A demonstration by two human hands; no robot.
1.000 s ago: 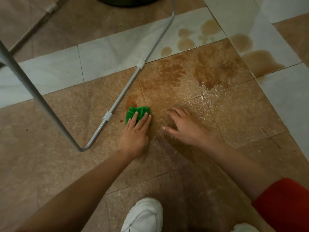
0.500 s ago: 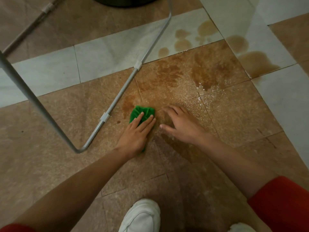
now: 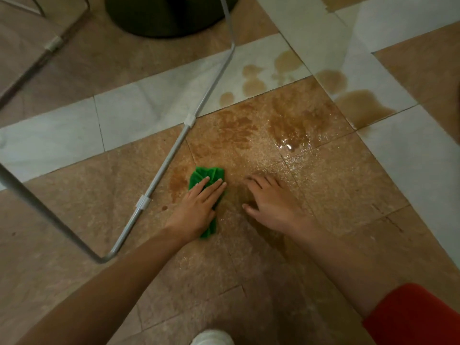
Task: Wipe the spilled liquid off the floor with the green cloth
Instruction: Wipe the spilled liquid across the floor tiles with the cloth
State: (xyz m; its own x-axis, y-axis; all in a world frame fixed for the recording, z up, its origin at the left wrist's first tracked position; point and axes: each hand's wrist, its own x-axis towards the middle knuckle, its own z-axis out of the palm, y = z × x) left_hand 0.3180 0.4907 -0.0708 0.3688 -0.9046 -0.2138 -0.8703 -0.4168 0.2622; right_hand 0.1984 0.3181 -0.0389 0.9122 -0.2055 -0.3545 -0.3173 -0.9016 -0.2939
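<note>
The left hand (image 3: 198, 207) presses flat, fingers straight, on the green cloth (image 3: 207, 176) at frame centre; the right hand (image 3: 270, 204) rests spread on the wet floor (image 3: 323, 185) beside it.

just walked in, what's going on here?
A person is wiping brown spilled liquid off the tiled floor. The left hand presses the folded green cloth flat on the tile, beside a metal frame tube. The right hand rests spread on the wet floor. Most of the spill lies beyond the cloth, not yet wiped.
</note>
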